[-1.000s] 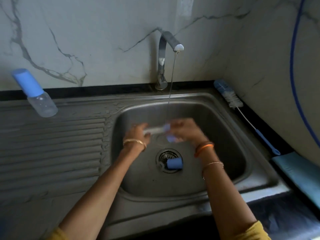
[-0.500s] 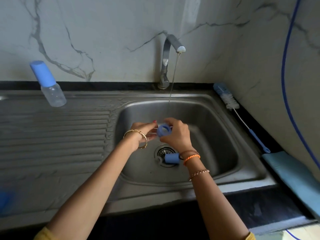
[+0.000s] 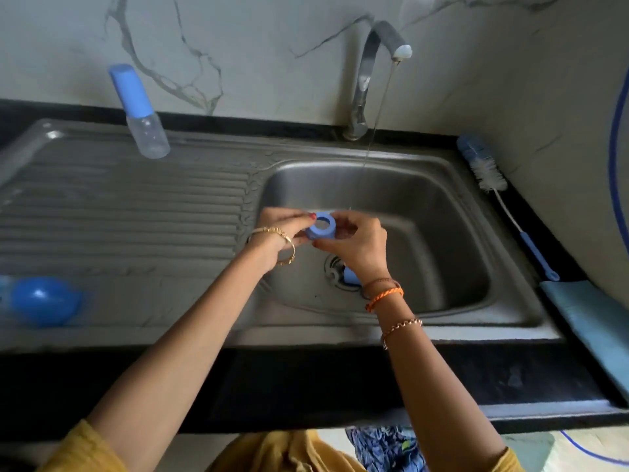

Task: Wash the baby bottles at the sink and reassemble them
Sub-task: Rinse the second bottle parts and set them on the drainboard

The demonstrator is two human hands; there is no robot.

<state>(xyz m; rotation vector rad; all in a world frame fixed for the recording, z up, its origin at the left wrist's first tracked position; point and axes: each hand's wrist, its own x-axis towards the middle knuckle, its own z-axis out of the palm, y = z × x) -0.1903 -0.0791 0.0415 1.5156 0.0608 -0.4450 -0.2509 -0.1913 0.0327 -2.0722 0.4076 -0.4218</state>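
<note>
Baby-bottle collar ring (image 3: 321, 226), the blue screw ring, sits between your two hands above the basin of the sink (image 3: 442, 206), just left of the thin stream from the tap (image 3: 381, 39). Your left hand (image 3: 279, 233) pinches its left side with curled fingers, and your right hand (image 3: 354, 240) pinches the right side the same way; neither hand holds anything else that you can make out.

The ring is hard, smooth plastic with a round hole through it, and it is probably wet, so your fingertip hold is the weak point. If it slips it drops straight into the steel bowl, near the drain (image 3: 335, 270), where another blue piece (image 3: 350, 275) already lies partly hidden under your right wrist. The stream is narrow and falls beside the ring, so a rinse here could miss the inner thread unless you shift under it.

One assembled bottle (image 3: 143, 114), clear body under a tall blue cap, stands upright at the back of the ribbed draining surface (image 3: 119, 216), well apart from your hands; the ridges make poor footing for anything tall. A bottle brush (image 3: 486, 172) with white bristles and a thin blue-handled stem lies along the sink's right rim. A blurred blue rounded object (image 3: 41, 301) rests at the left edge; you cannot tell what it is.
</note>
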